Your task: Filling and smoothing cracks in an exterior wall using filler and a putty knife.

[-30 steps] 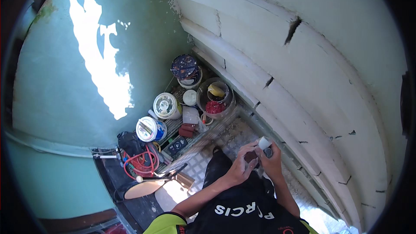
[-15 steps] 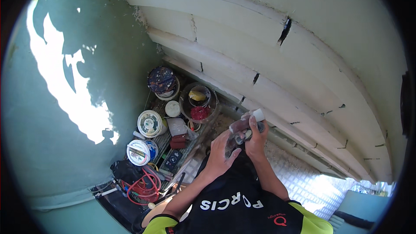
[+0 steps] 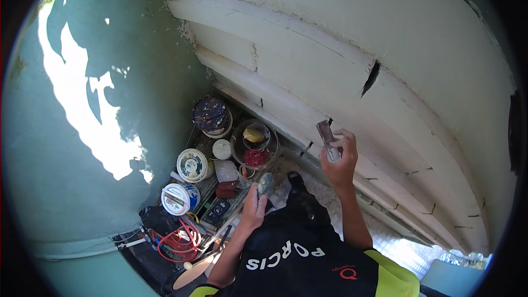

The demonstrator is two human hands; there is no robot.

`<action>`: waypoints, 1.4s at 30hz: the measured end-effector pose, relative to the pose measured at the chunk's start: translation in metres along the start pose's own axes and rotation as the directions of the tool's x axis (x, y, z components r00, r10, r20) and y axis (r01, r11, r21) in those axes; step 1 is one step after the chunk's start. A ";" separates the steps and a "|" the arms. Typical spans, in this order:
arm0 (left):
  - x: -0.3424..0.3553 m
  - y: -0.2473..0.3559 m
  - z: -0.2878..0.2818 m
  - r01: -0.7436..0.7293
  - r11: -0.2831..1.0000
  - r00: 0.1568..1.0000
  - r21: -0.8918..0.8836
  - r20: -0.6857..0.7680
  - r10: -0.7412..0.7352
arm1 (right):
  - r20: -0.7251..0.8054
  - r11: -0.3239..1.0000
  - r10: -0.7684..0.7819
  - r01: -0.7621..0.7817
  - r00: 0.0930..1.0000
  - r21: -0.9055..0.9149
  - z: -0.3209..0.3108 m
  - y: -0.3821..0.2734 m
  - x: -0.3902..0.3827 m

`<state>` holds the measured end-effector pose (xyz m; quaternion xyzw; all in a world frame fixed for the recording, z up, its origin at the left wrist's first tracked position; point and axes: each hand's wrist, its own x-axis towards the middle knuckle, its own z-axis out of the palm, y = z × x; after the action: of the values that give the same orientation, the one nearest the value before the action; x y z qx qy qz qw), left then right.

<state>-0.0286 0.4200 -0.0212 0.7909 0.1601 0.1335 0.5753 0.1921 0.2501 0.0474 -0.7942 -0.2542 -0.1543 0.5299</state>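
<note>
1. The right hand [image 3: 340,159] sits just right of the frame's centre, raised on a bare forearm that climbs from the lower middle of the frame. Its fingers curl shut around the handle of a putty knife [image 3: 325,138].
2. The putty knife's flat blade points up and to the left, its tip close against the white stepped wall [image 3: 352,66] that sweeps from the upper centre to the lower right. Whether the blade touches the wall, I cannot tell.
3. The left hand [image 3: 256,203] is lower, just below the centre, with the forearm rising from the lower left of the body. Its fingers close around a small grey object [image 3: 265,182], which sticks up out of the fist; its kind is too small to tell.
4. The two hands are well apart, the right one higher and nearer the wall.
5. Left of the left hand, on the ground, stand a bucket [image 3: 256,144] holding yellow and red things, a dark-lidded paint can [image 3: 210,115] and two white-lidded tubs [image 3: 192,165] [image 3: 177,198].
6. A coil of red cable [image 3: 176,239] lies in the lower left, beside the green wall [image 3: 82,132].
</note>
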 end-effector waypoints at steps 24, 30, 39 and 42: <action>0.010 -0.008 -0.006 0.130 0.986 0.944 -0.103 -0.290 -0.154 | 0.315 0.594 -0.062 0.288 0.947 -0.751 0.135 0.017 0.046; 0.006 -0.022 -0.010 0.126 0.987 0.936 -0.104 -0.318 -0.153 | 0.359 0.631 -0.079 0.326 0.930 -0.704 0.057 0.036 0.024; 0.018 -0.012 -0.015 0.039 0.982 0.925 -0.183 -0.366 -0.105 | 0.513 0.743 -0.301 0.535 0.804 -0.403 0.108 0.057 0.074; 0.024 -0.008 -0.017 0.077 0.981 0.930 -0.179 -0.342 -0.135 | 0.486 0.758 -0.254 0.484 0.836 -0.437 0.126 0.053 0.087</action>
<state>-0.0139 0.4471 -0.0230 0.6948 0.2918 0.2545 0.6061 0.2910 0.3704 0.0029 -0.8572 -0.4567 -0.1591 0.1772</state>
